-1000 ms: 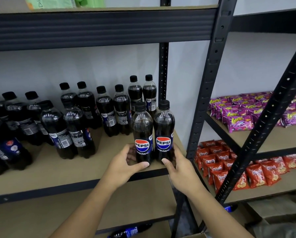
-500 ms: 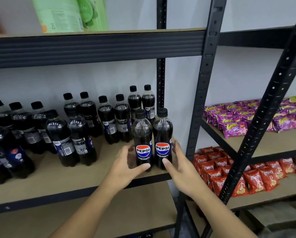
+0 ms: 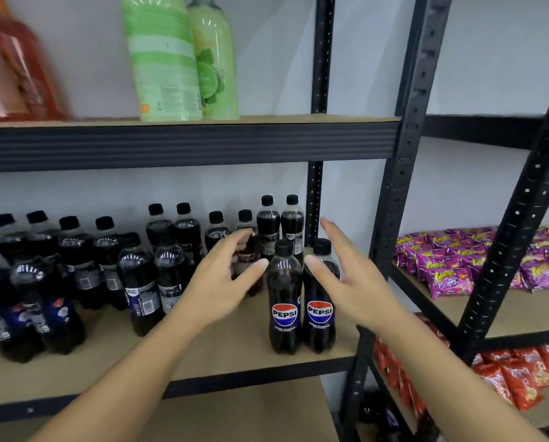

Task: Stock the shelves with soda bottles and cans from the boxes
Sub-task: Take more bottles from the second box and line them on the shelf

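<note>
Dark Pepsi btls (image 3: 284, 333) upright, labels out at shelf (image 3: 235, 346) front for display; left hand (image 3: 217, 282) & right hand (image 3: 351, 282) spread apart, gripping nothing.

On my feed the middle shelf (image 3: 222, 349) carries two Pepsi bottles (image 3: 284, 301) upright and touching at its front right corner, labels toward me. A crowd of dark cola bottles (image 3: 139, 282) stands behind and to their left. The upper shelf (image 3: 267, 121) holds two green bottles (image 3: 161, 59) and a blurred orange bottle (image 3: 14, 68). On the neighbouring rack (image 3: 506, 317) I see purple snack bags (image 3: 442, 269) on one board and red snack bags (image 3: 515, 378) on the board below.
</note>
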`<state>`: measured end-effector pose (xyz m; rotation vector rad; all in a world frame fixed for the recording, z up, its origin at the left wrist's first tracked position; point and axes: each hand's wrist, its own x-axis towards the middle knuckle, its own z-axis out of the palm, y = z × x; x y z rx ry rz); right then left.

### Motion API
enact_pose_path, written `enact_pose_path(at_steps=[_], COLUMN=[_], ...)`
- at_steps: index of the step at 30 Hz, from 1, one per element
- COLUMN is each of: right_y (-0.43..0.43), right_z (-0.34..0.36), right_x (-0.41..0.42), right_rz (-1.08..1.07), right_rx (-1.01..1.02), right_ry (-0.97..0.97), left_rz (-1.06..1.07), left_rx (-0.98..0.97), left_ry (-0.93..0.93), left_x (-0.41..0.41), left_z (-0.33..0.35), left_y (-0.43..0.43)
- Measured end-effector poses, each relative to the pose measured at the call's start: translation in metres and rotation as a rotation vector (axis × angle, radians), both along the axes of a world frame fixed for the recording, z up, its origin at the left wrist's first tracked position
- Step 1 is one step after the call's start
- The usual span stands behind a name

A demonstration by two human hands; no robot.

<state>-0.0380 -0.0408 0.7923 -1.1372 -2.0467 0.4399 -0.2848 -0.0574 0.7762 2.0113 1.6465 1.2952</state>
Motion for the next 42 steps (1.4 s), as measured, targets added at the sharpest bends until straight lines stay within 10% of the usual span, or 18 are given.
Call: enact_pose_path(at_steps=[19, 42], right_y=[0.135, 0.160], right_z=[0.097, 0.088], right_x=[-0.143, -0.085], right_rz=[0.078, -0.177], right_rx=[-0.143, -0.020], right_ry=[-0.631, -0.934], left_rz=[0.108, -0.152], left_rx=[-0.258, -0.186], left_ry=[0.646, 0.614], left_x=[-0.101, -0.040], left_z=[0.077, 0.080], left_y=[0.109, 0.158])
